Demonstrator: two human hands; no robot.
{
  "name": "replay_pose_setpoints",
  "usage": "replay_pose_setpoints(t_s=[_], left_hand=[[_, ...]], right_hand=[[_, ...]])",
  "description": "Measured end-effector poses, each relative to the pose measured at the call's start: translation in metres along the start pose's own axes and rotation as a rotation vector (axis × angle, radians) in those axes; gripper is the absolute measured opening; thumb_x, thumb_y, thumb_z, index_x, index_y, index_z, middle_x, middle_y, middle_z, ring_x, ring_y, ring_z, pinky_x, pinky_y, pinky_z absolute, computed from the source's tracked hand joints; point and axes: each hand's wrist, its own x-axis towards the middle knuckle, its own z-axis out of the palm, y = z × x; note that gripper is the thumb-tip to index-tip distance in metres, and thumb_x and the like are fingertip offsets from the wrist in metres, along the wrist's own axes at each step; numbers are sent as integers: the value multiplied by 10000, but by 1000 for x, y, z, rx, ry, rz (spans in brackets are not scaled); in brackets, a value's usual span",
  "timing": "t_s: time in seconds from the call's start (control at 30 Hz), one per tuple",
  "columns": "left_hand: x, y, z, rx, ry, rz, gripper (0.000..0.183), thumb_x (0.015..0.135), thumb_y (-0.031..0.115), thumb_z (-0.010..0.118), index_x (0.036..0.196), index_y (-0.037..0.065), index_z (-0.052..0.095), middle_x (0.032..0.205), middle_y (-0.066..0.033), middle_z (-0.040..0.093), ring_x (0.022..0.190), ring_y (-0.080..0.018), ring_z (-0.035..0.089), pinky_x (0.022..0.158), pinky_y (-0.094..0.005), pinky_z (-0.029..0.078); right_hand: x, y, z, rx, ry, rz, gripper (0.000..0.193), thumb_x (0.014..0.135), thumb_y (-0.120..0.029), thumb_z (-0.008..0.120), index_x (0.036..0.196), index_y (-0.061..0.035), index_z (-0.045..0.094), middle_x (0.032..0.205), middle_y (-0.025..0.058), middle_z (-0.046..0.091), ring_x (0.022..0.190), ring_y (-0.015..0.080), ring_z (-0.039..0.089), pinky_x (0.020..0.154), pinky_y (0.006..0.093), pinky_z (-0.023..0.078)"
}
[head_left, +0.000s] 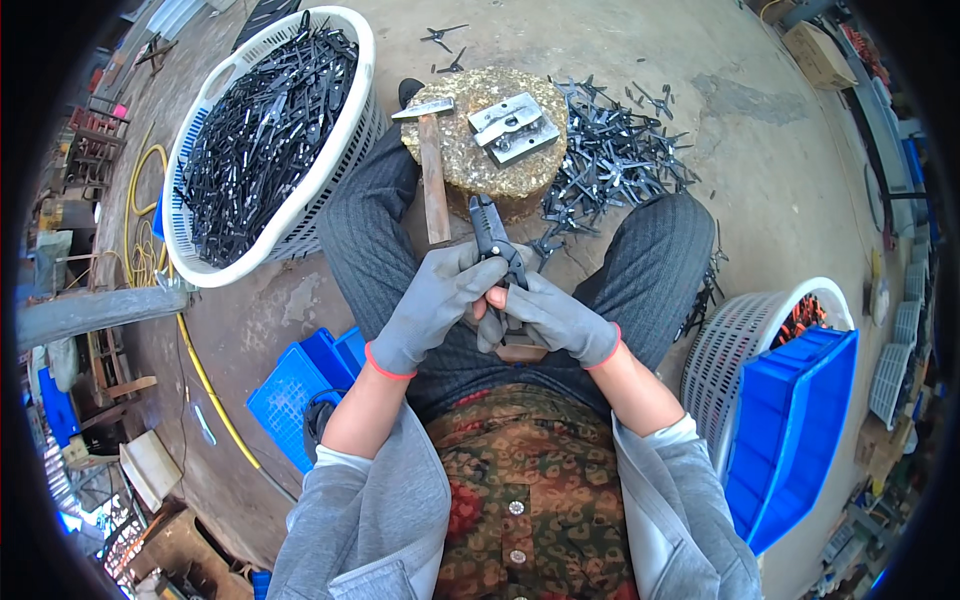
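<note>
Both of my hands wear grey gloves with red cuffs and meet in front of my lap. Between them is a dark pair of wire strippers [487, 222], jaws pointing away from me toward the stump. My left hand [432, 300] closes on it from the left, and my right hand [556, 315] grips it from the right; its handles are mostly hidden by the gloves. Just beyond stands a round stump [480, 178]. On it lie a hammer [432, 165], its wooden handle hanging over the near edge, and a silver metal block [522, 150].
A white basket [352, 40] full of dark tool parts stands at the left. Similar tools [620, 150] lie heaped on the floor right of the stump. At the right are another white basket [720, 350] and a blue crate [800, 430]. A yellow hose [205, 385] runs along the left floor.
</note>
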Motion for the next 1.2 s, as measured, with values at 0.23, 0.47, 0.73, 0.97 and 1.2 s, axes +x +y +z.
replay_pose_setpoints(t_s=[0.23, 0.47, 0.73, 0.97, 1.2], left_hand=[[-23, -5, -119, 423, 452, 294, 364, 960, 247, 387, 1057, -16, 618, 909, -72, 645, 795, -130, 593, 736, -250, 458], [-41, -49, -360, 1205, 649, -129, 219, 845, 77, 575, 1048, 19, 633, 836, -126, 671, 757, -173, 615, 714, -287, 459], [-22, -110, -424, 1050, 776, -215, 235, 845, 37, 557, 1064, 45, 641, 904, -91, 688, 775, -164, 634, 715, -287, 471], [-37, -90, -334, 849, 761, -84, 264, 911, 86, 518, 1144, -25, 575, 1028, -116, 632, 949, -169, 574, 851, -272, 432], [-55, -66, -220, 719, 795, -134, 309, 944, 141, 486, 1164, -68, 547, 1132, -142, 599, 1069, -199, 541, 949, -302, 391]], right_hand=[[-30, -52, -27, -813, 284, -212, 652, 873, -558, 494, 1129, 39, 542, 1046, 107, 599, 1013, 147, 541, 896, 277, 413], [-126, -94, -139, -351, 927, -803, 371, 961, -326, 451, 1117, 0, 539, 1109, 164, 603, 988, 217, 601, 860, 326, 466], [-93, 11, -268, -552, 1246, -363, 196, 912, -140, 507, 953, -12, 649, 840, 36, 669, 754, 119, 620, 670, 242, 469], [-12, 92, -312, -1645, 1020, 83, 139, 827, -190, 541, 888, -113, 639, 840, 124, 629, 760, 300, 625, 648, 421, 480], [39, 136, -343, -1958, 962, 379, 119, 820, -143, 518, 873, -115, 621, 940, 98, 567, 879, 267, 560, 674, 390, 456]])
